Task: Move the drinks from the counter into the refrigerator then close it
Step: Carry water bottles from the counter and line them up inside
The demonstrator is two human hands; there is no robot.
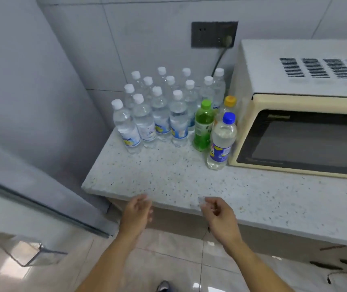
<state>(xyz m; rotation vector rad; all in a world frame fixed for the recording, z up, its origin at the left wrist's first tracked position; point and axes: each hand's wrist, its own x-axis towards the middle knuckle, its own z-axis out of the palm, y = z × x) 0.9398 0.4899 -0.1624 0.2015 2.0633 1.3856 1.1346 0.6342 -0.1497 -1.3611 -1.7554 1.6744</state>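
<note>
The left hand (pixel 137 209) reaches toward the front edge of the counter (pixel 168 175) with fingers loosely spread and empty, and the right hand (pixel 217 211) beside it hangs half-curled, its blurred fingertips making it hard to tell whether it pinches anything. Toward the counter's back left corner stand thirteen white-capped water bottles (pixel 160 114), the rear ones partly hidden. Right of them stand one green bottle (pixel 203 127), one orange-capped bottle (pixel 229 104) mostly hidden, and one blue-capped bottle (pixel 221 142) against the microwave (pixel 294 123), cut off at the right.
</note>
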